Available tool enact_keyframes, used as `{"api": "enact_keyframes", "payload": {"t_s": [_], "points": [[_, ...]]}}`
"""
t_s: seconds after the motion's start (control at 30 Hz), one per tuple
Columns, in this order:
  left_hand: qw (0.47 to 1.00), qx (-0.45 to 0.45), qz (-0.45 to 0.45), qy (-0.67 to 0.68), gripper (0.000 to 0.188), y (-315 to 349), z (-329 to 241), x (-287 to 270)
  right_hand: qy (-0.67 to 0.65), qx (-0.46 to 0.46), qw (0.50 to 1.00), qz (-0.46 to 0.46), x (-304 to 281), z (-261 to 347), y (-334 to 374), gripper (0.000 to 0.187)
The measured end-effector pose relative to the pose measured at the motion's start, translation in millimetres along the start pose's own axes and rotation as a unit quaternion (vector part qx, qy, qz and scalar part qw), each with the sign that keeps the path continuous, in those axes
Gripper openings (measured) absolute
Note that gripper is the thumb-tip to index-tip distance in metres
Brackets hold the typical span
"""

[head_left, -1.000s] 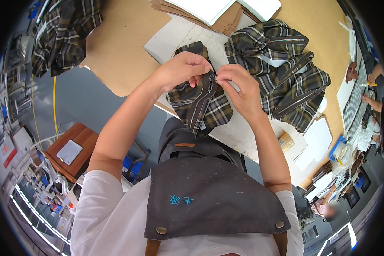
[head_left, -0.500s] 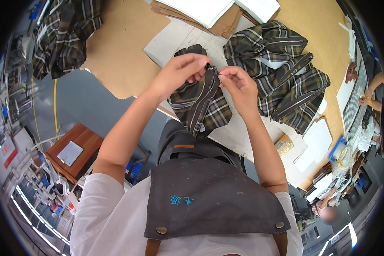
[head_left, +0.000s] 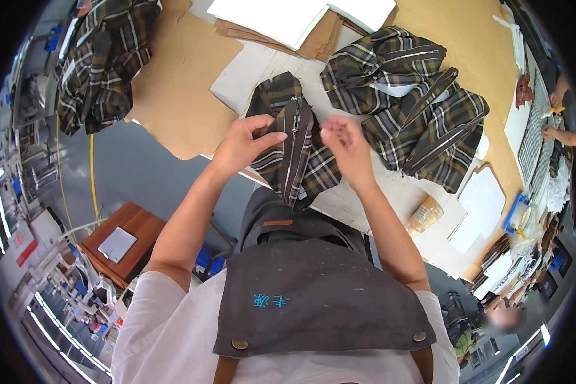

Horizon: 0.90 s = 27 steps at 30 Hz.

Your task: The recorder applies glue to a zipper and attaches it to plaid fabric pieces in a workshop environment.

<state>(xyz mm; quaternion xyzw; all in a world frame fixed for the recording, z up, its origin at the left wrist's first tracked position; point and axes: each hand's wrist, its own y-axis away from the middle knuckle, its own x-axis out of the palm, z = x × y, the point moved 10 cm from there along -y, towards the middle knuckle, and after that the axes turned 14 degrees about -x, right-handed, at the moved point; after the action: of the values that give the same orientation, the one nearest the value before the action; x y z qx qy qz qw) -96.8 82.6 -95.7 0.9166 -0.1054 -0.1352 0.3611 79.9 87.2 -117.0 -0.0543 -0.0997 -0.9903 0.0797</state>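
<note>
A dark plaid fabric piece (head_left: 323, 168) lies at the table's near edge, a zipper (head_left: 294, 134) running lengthwise down its middle on dark tape. The metal pull sits near the zipper's far end. My left hand (head_left: 246, 144) is closed, thumb and fingers pinching the cloth along the left side of the zipper. Just right of the piece, my right hand (head_left: 347, 146) hovers with loosely bent fingers, somewhat blurred, and nothing shows in it. More plaid pieces with zippers (head_left: 422, 109) are heaped to the right.
Brown paper (head_left: 179, 83) covers the table's left part, with another plaid bundle (head_left: 102, 70) at its far left. White sheets (head_left: 269, 19) are stacked on brown ones at the back. A yellowish packet (head_left: 425, 214) lies at right. Another person's hands (head_left: 560, 131) show at far right.
Both hands have come down nearer to me from the zipper's far end. My right hand has let go of the zipper end; my left now grips the cloth's left side. The zipper lies straighter.
</note>
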Motion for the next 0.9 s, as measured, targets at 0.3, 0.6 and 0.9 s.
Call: {"api": "enact_keyframes", "payload": {"t_s": [0.3, 0.6, 0.9], "points": [[1.0, 0.003, 0.01, -0.019, 0.015, 15, -32, 14, 0.018, -0.029, 0.998, 0.059, 12, -1, 48, 0.043], [0.998, 0.036, -0.019, 0.045, 0.009, 48, -82, 15, 0.037, -0.099, 0.981, 0.16, 31, 33, 75, 0.026], [0.996, 0.087, -0.031, -0.016, 0.006, 60, -147, 41, -0.011, -0.113, 0.991, 0.075, -6, 65, 96, 0.021]]}}
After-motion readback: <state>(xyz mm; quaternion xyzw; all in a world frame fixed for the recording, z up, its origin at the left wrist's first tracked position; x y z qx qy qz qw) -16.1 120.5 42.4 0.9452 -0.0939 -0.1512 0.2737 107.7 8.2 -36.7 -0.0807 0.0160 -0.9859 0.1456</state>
